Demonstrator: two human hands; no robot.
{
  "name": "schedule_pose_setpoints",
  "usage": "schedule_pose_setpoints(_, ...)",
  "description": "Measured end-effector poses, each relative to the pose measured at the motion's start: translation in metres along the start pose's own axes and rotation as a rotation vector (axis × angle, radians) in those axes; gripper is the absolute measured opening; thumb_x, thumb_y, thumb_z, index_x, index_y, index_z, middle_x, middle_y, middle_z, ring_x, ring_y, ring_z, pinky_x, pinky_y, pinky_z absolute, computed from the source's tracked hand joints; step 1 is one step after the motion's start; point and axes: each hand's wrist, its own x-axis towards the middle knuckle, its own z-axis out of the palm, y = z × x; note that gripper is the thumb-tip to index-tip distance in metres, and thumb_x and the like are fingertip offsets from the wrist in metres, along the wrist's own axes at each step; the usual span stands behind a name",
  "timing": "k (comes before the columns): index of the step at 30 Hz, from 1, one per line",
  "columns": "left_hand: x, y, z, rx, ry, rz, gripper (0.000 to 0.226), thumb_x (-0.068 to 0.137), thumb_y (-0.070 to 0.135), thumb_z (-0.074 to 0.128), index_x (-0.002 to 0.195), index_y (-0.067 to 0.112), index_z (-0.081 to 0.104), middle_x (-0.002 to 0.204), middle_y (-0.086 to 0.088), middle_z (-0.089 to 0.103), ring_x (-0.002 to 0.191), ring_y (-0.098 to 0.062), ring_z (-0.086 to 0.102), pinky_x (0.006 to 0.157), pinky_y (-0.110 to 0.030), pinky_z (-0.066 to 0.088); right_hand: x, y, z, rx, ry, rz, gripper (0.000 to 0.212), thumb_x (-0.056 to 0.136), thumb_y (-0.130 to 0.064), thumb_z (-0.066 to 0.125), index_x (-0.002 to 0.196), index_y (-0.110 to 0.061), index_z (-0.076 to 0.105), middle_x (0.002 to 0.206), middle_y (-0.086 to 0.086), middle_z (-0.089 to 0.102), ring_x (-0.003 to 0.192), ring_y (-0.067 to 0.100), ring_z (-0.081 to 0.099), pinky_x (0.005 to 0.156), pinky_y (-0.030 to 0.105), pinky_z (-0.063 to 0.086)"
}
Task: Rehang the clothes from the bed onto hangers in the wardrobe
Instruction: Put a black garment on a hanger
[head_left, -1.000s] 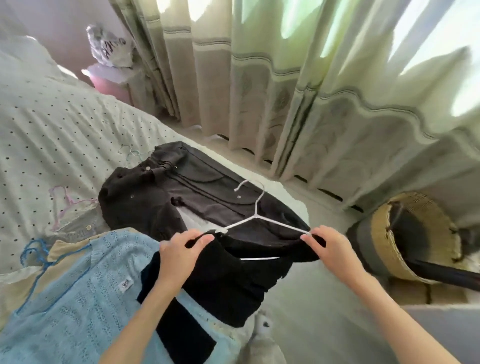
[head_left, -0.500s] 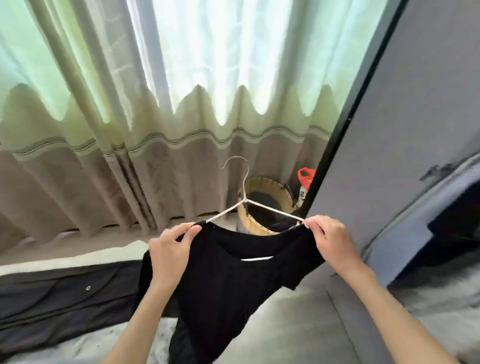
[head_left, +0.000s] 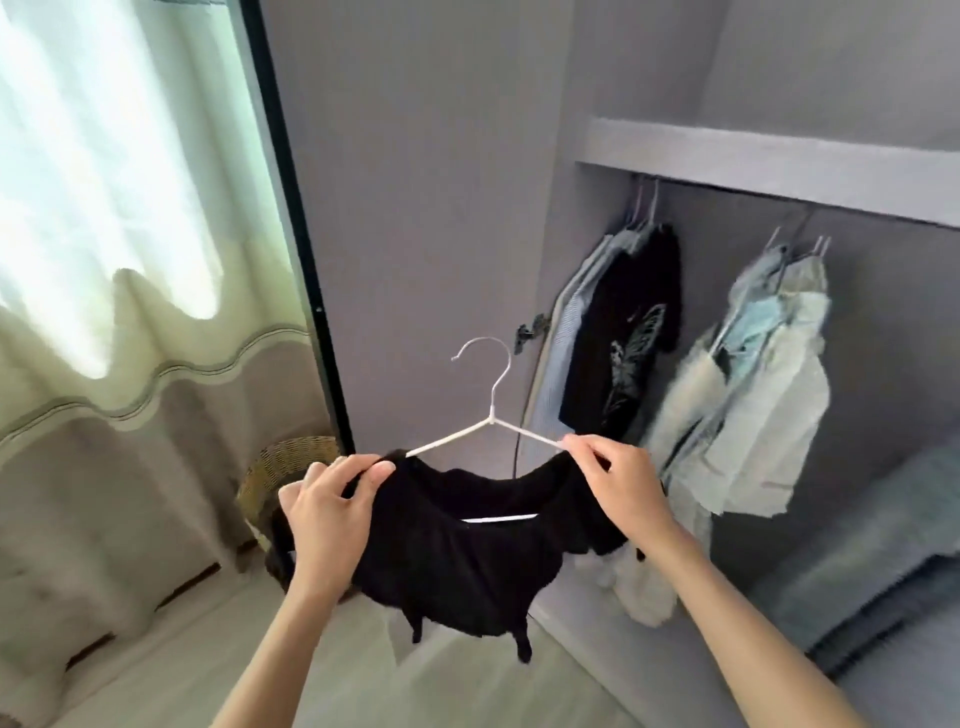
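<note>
A black top (head_left: 467, 551) hangs on a white wire hanger (head_left: 491, 410), held up in front of the open wardrobe (head_left: 753, 161). My left hand (head_left: 332, 512) pinches the top's left shoulder over the hanger arm. My right hand (head_left: 618, 486) pinches the right shoulder and the hanger's right arm. The hook points up and left, free of any rail. Inside the wardrobe a black printed shirt (head_left: 623, 343) and pale denim garments (head_left: 763, 395) hang from hangers under the shelf. The bed is out of view.
The grey wardrobe door (head_left: 415, 208) stands open just behind the hanger. A woven basket (head_left: 283, 467) sits on the floor by the curtain (head_left: 130, 312) at the left. Folded blue fabric (head_left: 883, 561) lies low in the wardrobe at the right.
My view has swung right from the bed and curtain to the wardrobe. Both hands kept their hold and carried the black top on its hanger toward the wardrobe opening.
</note>
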Motion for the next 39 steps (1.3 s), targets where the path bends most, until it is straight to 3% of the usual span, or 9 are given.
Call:
schedule_pose_setpoints(3,0.020,0.018,0.031,-0.052,-0.085,0.018,0.012,0.087,0.023,0.062,0.090,0.018,0.072,0.074,0.023,0.049,0.086,0.014,0.037,0.096,-0.039,0.025,-0.002,0.018,-0.026,-0.125,0.032,-0.001,0.027,0.097,-0.018,0.045,0.116,-0.012,0.063,0.109,-0.007,0.062,0.106,0.007,0.053,0.094,0.020,0.036)
schedule_pose_setpoints(5,0.034,0.026,0.050,-0.069,-0.164,-0.008,0.018,0.089,0.027,0.058,0.097,0.017,0.070,0.076,0.017,0.046,0.082,0.001,0.031,0.098,-0.040,0.023,-0.006,0.030,-0.042,-0.235,0.083,0.007,0.027,0.096,-0.013,0.044,0.119,-0.009,0.058,0.110,-0.006,0.053,0.108,0.008,0.047,0.097,0.020,0.032)
schedule_pose_setpoints(12,0.068,0.039,0.118,-0.063,-0.440,0.127,0.021,0.091,0.032,0.054,0.096,0.019,0.069,0.089,0.002,0.064,0.094,-0.014,0.042,0.092,-0.024,0.015,-0.025,0.046,-0.080,-0.353,0.062,0.255,0.024,0.093,-0.032,0.051,0.080,-0.012,0.055,0.072,-0.004,0.054,0.072,0.017,0.054,0.068,0.030,0.043)
schedule_pose_setpoints(16,0.076,0.038,0.155,0.028,-0.567,0.235,0.026,0.094,0.032,0.051,0.107,0.016,0.066,0.107,-0.002,0.063,0.106,-0.025,0.051,0.101,-0.040,0.024,-0.036,0.050,-0.082,-0.327,0.167,0.390,0.021,0.092,-0.035,0.052,0.075,-0.022,0.052,0.062,-0.008,0.053,0.061,0.013,0.052,0.059,0.026,0.037)
schedule_pose_setpoints(22,0.077,0.031,0.191,0.097,-1.126,0.239,0.048,0.097,0.026,0.044,0.143,0.019,0.030,0.141,-0.005,0.043,0.129,-0.023,0.040,0.105,-0.032,0.031,-0.042,0.053,-0.075,-0.539,0.190,0.683,0.023,0.096,-0.039,0.045,0.086,-0.021,0.055,0.075,-0.005,0.055,0.075,0.016,0.055,0.058,0.028,0.036)
schedule_pose_setpoints(27,0.089,0.049,0.211,0.010,-1.097,0.293,0.049,0.097,0.024,0.043,0.143,0.017,0.028,0.147,-0.008,0.031,0.135,-0.023,0.031,0.108,-0.032,0.025,-0.026,0.064,-0.072,-0.283,0.141,0.893,0.021,0.097,-0.028,0.044,0.084,-0.015,0.051,0.077,-0.001,0.052,0.079,0.019,0.053,0.068,0.031,0.041)
schedule_pose_setpoints(31,0.110,0.080,0.223,-0.068,-0.936,0.440,0.049,0.098,0.024,0.043,0.144,0.016,0.028,0.152,-0.008,0.018,0.141,-0.021,0.015,0.112,-0.033,0.017,0.006,0.069,-0.070,-0.102,0.133,0.870,0.027,0.097,-0.014,0.042,0.069,-0.016,0.040,0.069,-0.002,0.042,0.062,0.009,0.040,0.054,0.021,0.032)
schedule_pose_setpoints(35,0.145,0.116,0.246,-0.108,-0.774,0.596,0.050,0.097,0.022,0.045,0.144,0.015,0.030,0.153,-0.009,0.016,0.143,-0.021,0.010,0.113,-0.032,0.014,0.050,0.080,-0.062,0.071,0.204,0.805,0.012,0.098,-0.013,0.039,0.090,-0.014,0.047,0.076,-0.002,0.045,0.067,0.007,0.044,0.057,0.017,0.035)
schedule_pose_setpoints(39,0.193,0.147,0.276,-0.046,-0.558,0.823,0.050,0.093,0.015,0.052,0.140,0.006,0.036,0.149,-0.022,0.023,0.140,-0.037,0.018,0.112,-0.050,0.022,0.105,0.096,-0.066,0.091,0.258,0.658,0.018,0.099,-0.015,0.036,0.109,-0.007,0.050,0.091,0.008,0.054,0.081,0.018,0.053,0.071,0.024,0.044)
